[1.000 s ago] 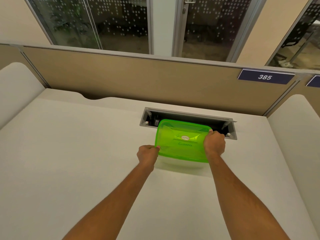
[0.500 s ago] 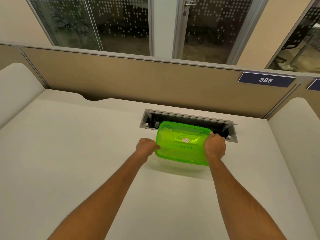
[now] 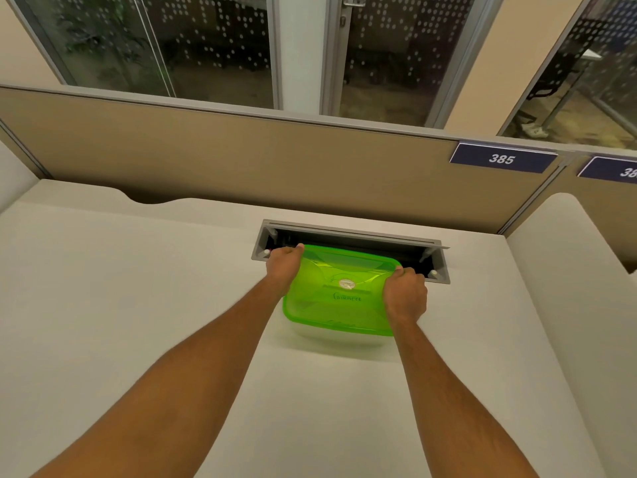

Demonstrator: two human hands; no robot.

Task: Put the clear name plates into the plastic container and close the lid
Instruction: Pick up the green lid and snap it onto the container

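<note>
Left hand (image 3: 283, 267) curled on far left corner of green lid (image 3: 341, 291), right hand (image 3: 404, 294) pinching right edge, clear container (image 3: 339, 338) under lid between both hands, white desk (image 3: 138, 305) below

The lid (image 3: 341, 291) is translucent bright green, with a small round white-and-tan sticker (image 3: 346, 283) at its centre and dark green lettering just below it at 6 o'clock. The container (image 3: 339, 339) under it is clear and colourless. The desk (image 3: 138, 305) is plain off-white. At 12 o'clock from the lid, the tray (image 3: 441, 267) has a grey frame and black inside. The partition (image 3: 241, 160) is tan; at 2 o'clock its sign (image 3: 501, 159) is navy with white "385". The glass (image 3: 213, 29) carries white dots.
</note>
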